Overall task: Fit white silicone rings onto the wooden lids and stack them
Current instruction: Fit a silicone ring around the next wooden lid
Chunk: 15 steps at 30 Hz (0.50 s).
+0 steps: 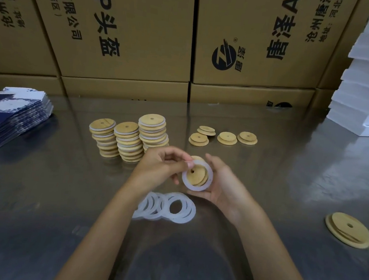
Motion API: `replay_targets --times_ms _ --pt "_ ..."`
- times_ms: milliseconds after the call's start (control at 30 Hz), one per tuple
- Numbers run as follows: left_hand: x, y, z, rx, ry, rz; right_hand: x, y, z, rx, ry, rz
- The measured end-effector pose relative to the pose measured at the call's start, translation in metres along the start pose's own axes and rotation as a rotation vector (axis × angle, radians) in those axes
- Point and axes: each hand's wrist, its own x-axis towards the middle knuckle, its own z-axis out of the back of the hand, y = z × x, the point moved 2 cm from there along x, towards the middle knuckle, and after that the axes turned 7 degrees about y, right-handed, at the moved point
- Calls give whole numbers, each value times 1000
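White ring and wooden lid sit between both hands: left pinches the ring, right grips the lid. Boxes behind carry Chinese print.

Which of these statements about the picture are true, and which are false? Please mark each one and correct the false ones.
1. Three stacks of ringed lids stand behind the hands. True.
2. The right hand holds a lid while the left hand pinches a ring at it. True.
3. The spare rings lie in a box. False: they lie loose on the table, just in front of the hands.
4. Four bare lids lie to the right of the stacks. True.
5. The single lid at the right edge already wears a white ring. False: no ring shows on it.
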Motion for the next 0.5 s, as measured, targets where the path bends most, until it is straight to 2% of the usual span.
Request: replay_targets --times_ms 133,500 --pt "3 4 -1 60 -127 -16 0 -3 -5 -65 29 -28" --pt "7 16 2 208 -197 -45 -4 -2 -4 -131 23 7"
